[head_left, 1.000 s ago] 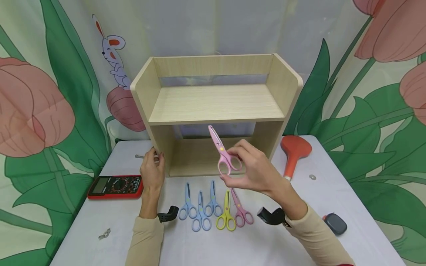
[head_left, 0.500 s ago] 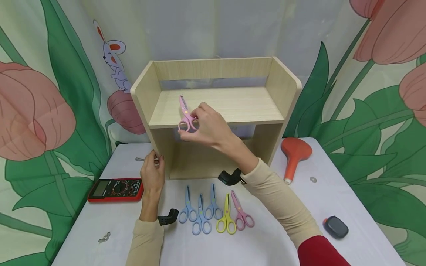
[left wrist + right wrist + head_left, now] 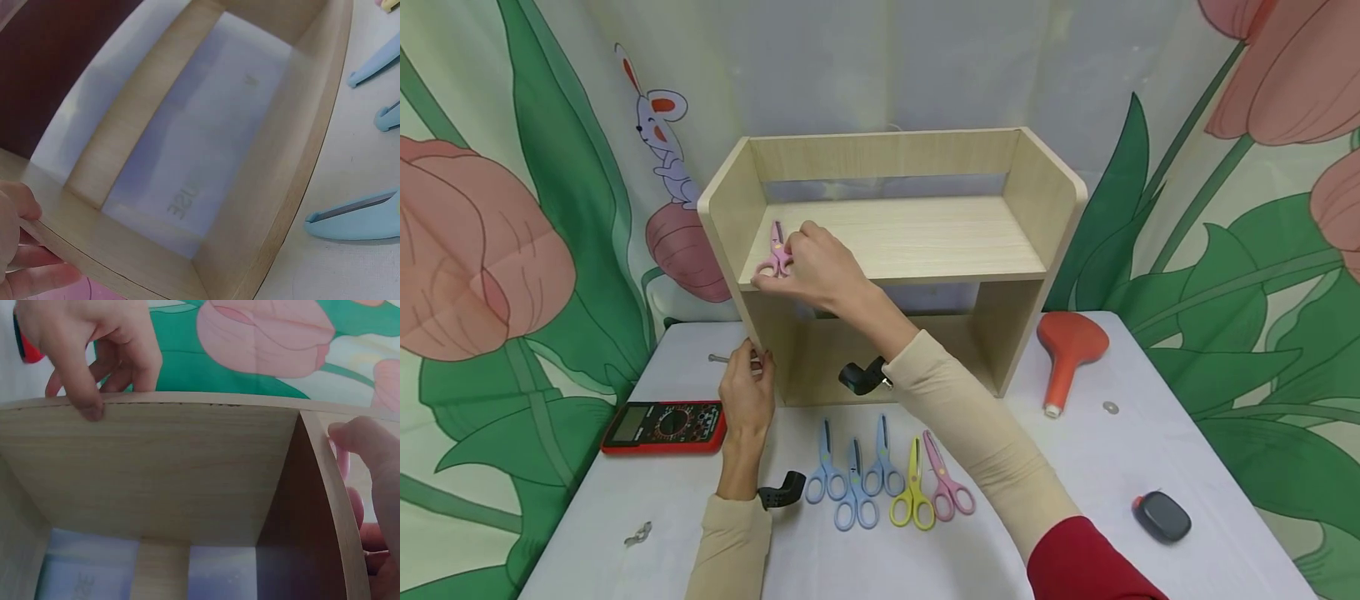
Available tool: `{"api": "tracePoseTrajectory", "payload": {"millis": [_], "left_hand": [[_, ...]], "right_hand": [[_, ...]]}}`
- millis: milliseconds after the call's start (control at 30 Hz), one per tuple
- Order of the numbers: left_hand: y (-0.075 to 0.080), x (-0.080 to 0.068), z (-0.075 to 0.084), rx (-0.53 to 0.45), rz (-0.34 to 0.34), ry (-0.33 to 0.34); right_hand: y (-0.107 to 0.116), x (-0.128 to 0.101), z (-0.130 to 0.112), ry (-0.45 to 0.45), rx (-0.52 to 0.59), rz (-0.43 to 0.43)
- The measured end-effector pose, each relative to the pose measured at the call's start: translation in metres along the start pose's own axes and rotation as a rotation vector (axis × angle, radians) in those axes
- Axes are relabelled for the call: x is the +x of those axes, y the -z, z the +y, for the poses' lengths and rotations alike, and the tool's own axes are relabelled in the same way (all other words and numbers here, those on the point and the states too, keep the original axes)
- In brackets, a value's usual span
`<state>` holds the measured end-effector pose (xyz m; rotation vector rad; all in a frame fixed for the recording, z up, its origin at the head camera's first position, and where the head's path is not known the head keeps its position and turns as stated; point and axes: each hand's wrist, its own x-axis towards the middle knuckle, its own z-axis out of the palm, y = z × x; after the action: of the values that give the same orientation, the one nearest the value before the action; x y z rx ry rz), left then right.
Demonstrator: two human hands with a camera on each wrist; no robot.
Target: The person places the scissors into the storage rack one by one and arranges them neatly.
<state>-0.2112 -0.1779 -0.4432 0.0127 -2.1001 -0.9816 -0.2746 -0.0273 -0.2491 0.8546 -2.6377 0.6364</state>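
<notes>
Head view: the right hand [image 3: 822, 271] pinches pink plastic scissors [image 3: 778, 253] at the upper left of the pale wooden shelf [image 3: 917, 235]; the left hand [image 3: 748, 392] grips its side. Let go so near the front edge, they could fall. Touching the shelf? Hard to see.

- We call it a recording corner round a table; home or lab, we can't tell.
- Backdrop we see: pale fabric curtain [image 3: 955, 75] printed with big pink tulips [image 3: 478, 242], broad green leaves [image 3: 553, 158] and a pale lilac cartoon rabbit [image 3: 661, 137].
- White-topped table [image 3: 595, 517], bearing a pale wood-grain two-tier shelf [image 3: 917, 237] and a red-and-black digital multimeter [image 3: 672, 422].
- Small black wrist-worn cameras [image 3: 784, 490].
</notes>
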Motion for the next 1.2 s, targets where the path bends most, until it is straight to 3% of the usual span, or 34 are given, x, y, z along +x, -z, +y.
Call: {"api": "tracePoseTrajectory", "payload": {"millis": [200, 567, 867, 967, 1200], "left_hand": [[-0.002, -0.001, 0.001, -0.004, 0.012, 0.002], [-0.003, 0.0, 0.003, 0.01, -0.004, 0.001], [-0.001, 0.002, 0.0, 0.01, -0.026, 0.01], [0.0, 0.002, -0.001, 0.015, -0.024, 0.012], [0.003, 0.003, -0.003, 0.014, -0.025, -0.004]], "right_hand": [[0.0, 0.005, -0.002, -0.019, -0.005, -0.062], [0.003, 0.003, -0.002, -0.006, -0.011, -0.058], [0.018, -0.023, 0.004, 0.035, -0.125, -0.06], [0.022, -0.041, 0.014, 0.099, -0.114, -0.001], [0.022, -0.088, 0.044, 0.315, -0.004, 0.246]]}}
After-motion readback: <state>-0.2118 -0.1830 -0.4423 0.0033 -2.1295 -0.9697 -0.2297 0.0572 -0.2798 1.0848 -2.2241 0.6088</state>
